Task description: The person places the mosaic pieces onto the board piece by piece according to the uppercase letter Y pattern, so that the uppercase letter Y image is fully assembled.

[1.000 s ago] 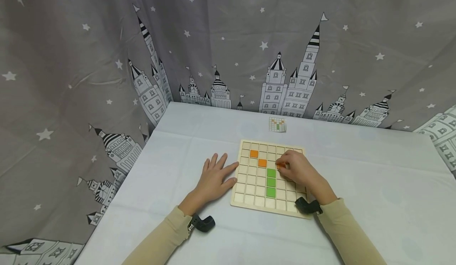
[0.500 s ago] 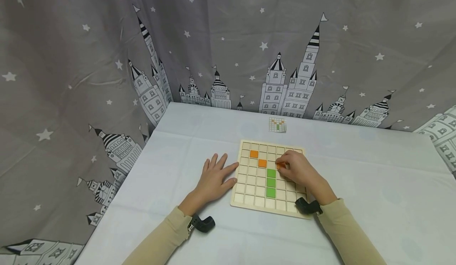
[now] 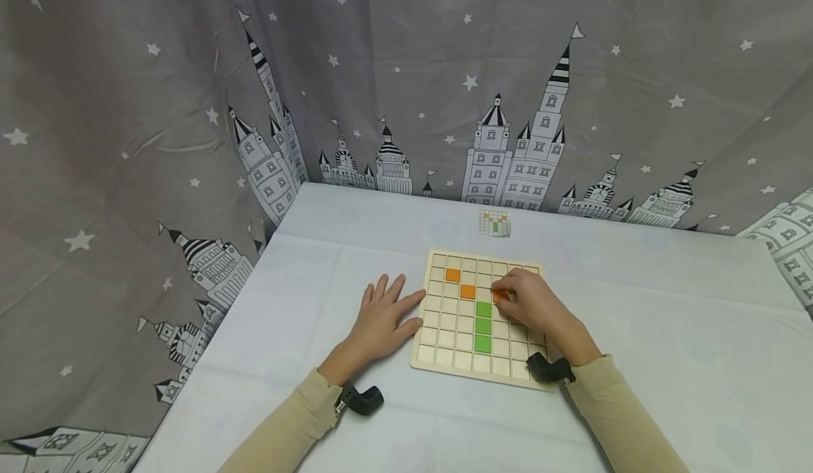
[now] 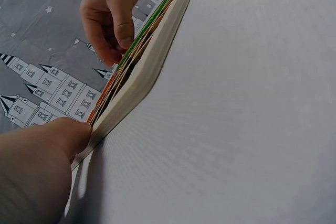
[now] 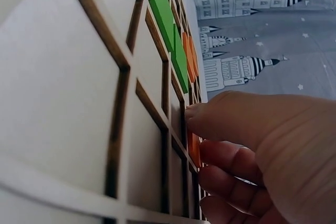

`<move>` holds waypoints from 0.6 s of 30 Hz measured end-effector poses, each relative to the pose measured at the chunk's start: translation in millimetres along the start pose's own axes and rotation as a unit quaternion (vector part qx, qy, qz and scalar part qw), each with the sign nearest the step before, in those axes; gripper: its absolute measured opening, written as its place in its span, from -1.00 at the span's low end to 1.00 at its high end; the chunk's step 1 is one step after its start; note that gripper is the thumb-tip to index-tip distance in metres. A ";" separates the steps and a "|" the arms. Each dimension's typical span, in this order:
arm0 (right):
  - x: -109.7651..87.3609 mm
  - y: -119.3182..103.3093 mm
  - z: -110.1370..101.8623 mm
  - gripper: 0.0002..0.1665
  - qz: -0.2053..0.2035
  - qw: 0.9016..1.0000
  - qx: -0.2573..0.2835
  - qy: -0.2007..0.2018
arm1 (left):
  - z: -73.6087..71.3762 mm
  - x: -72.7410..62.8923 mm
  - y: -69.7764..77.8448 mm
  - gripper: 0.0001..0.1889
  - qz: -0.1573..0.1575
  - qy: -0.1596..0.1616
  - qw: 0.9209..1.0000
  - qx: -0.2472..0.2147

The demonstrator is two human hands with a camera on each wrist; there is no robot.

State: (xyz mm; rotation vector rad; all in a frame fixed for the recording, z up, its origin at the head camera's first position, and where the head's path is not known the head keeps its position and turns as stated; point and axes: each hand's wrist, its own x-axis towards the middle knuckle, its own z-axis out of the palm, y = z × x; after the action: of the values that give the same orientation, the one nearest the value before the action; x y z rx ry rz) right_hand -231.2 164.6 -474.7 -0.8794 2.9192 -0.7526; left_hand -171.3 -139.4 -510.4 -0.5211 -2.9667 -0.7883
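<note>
A pale wooden grid board (image 3: 447, 335) lies flat on the table. Two orange square tiles run diagonally at its upper left, one of them this orange tile (image 3: 453, 274). Three green tiles, among them the middle green tile (image 3: 483, 326), form a column below. My right hand (image 3: 533, 302) pinches another orange tile (image 5: 195, 149) at a cell up and to the right of the green column; the fingers partly cover it. With spread fingers, my left hand (image 3: 380, 323) rests on the table, its thumb and index finger touching the board's left edge.
Behind the board lies a small card (image 3: 495, 223) printed with a grid of orange and green squares. A white cloth covers the table (image 3: 667, 339). Grey curtains (image 3: 406, 70) with castles and stars hang along the back and left. Each wrist wears a black camera (image 3: 363, 399).
</note>
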 end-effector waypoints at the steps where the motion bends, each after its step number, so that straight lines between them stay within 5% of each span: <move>1: -0.1 -0.1 -0.3 -0.72 0.000 1.000 -0.001 0.000 | -0.1 0.0 0.1 -0.47 0.000 0.000 1.000 0.000; 18: -19.9 9.2 -18.5 -0.65 0.021 0.999 -0.011 0.025 | 0.4 -0.2 -0.2 -0.48 -0.001 0.000 1.000 0.004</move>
State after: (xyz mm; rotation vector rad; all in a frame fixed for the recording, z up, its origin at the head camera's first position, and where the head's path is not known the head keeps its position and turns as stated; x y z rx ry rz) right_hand -221.6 189.9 -465.2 -0.8112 2.9845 -0.7507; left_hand -171.1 -139.4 -510.8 -0.5177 -2.9692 -0.7775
